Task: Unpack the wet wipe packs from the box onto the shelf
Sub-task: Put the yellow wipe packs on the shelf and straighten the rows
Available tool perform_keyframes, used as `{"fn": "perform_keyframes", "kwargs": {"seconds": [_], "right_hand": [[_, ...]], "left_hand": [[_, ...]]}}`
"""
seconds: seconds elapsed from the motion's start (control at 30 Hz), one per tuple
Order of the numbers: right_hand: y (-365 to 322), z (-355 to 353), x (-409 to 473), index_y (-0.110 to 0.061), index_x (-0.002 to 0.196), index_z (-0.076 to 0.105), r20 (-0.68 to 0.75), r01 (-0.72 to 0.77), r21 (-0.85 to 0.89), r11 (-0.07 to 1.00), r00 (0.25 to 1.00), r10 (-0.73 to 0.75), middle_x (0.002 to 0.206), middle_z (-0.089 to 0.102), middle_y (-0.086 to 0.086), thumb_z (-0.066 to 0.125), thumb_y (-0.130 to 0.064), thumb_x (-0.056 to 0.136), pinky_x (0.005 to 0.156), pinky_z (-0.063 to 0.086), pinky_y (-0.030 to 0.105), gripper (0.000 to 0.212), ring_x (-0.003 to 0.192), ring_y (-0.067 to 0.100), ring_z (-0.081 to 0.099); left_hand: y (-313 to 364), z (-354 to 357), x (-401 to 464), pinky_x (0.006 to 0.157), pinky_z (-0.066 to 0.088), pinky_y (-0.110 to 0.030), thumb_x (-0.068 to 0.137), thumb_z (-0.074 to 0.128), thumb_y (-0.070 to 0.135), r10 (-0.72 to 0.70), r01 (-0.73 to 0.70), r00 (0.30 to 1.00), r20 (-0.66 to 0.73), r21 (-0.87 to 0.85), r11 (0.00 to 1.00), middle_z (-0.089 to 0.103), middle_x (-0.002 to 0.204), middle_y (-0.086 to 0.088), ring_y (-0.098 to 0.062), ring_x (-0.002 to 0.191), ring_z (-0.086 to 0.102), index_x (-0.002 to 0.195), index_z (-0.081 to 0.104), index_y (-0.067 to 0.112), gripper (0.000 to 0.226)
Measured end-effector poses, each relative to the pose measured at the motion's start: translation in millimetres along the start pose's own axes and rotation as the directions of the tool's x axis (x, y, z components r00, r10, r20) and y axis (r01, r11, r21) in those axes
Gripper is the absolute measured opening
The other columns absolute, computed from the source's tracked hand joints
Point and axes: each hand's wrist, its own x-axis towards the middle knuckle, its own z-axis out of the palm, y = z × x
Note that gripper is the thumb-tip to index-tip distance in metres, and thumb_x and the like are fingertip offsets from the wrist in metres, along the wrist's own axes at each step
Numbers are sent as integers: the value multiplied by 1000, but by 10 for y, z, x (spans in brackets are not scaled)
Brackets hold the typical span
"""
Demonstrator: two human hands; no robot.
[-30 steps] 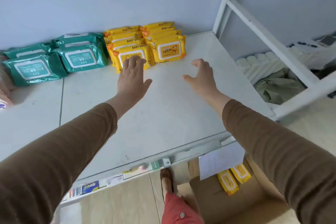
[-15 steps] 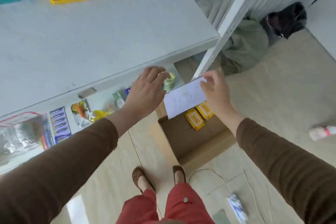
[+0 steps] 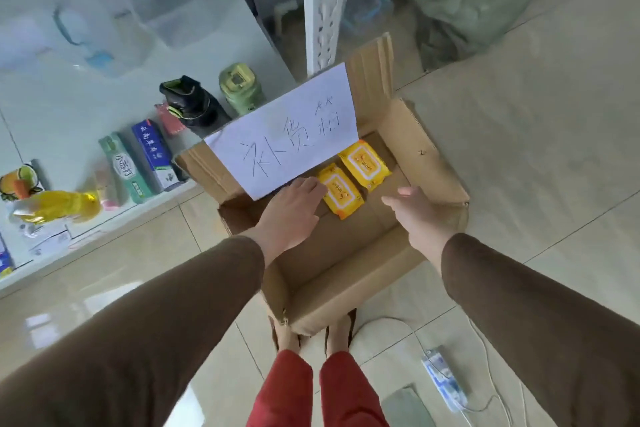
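Reaching into cardboard box | glossy yellow packs | both hands' fingers apart, empty

Open box top; paper sheet overhanging far side

Single head-worn, wide-angle view, looking steeply down from standing height. The open box on the floor fills the centre, both forearms enter from the bottom edge, and a low shelf runs along the left.
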Motion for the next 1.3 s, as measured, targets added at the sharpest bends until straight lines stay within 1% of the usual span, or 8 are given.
{"fn": "perform_keyframes", "kwargs": {"seconds": [0.23,0.4,0.47,0.6,0.77,0.87,1.07,1.3], "right_hand": [[418,422,1473,-15,114,48,6,-154,75,985,988,154,100,55,8,78,-30,82,61,38,25,46,76,17,53],[555,772,2162,-8,122,60,48,-231,197,953,973,226,80,44,-2,79,-37,79,69,41,25,55,76,14,47],[567,886,2331,-11,123,59,49,-254,251,934,967,249,92,51,-1,79,-43,79,76,43,25,57,85,15,51],[469,981,2441,-13,86,58,-39,-253,320,913,959,279,75,52,-2,84,-45,73,52,35,21,43,56,10,42],[366,975,2309,-22,117,59,116,-206,496,843,978,170,93,65,-10,81,-24,80,50,41,18,43,73,3,59],[422,857,2046,-16,116,67,30,-109,496,861,994,108,108,74,0,86,-13,71,72,59,28,49,93,15,71],[340,271,847,-15,111,60,-17,-20,304,952,999,27,94,65,-3,83,-10,75,61,44,22,43,82,14,61],[-546,-167,-1113,-17,103,67,85,256,112,960,960,-266,86,71,-10,86,-19,72,65,51,18,37,75,4,68]], "left_hand": [[-339,1058,1286,91,50,-40,83,65,12,43,-77,992,117,310,948,49,133,-4,-27,120,49,135,45,15,55],[-464,1709,1874,69,56,-36,74,70,1,67,-95,994,90,358,929,61,111,-2,-26,99,62,113,58,15,44],[-508,1926,2003,76,54,-38,74,70,4,107,-133,990,90,380,915,61,114,-3,-27,105,60,115,59,14,44],[-550,2045,2131,99,42,-39,72,73,16,196,-215,977,88,444,870,56,127,-5,-27,121,51,127,52,13,59],[-492,1878,2102,100,32,-40,69,75,53,-60,-66,979,197,580,812,56,123,-4,-28,121,45,121,58,20,64],[-408,1774,1777,95,35,-40,76,72,42,-110,10,979,172,496,868,56,120,-5,-29,118,46,114,65,23,44],[-77,939,755,69,35,-33,86,64,40,-190,162,967,173,161,973,65,103,-1,-27,97,60,114,50,23,36],[114,-910,-748,76,47,-39,90,59,45,-218,227,966,140,-57,972,60,113,-5,-32,107,59,128,40,18,50]]}}
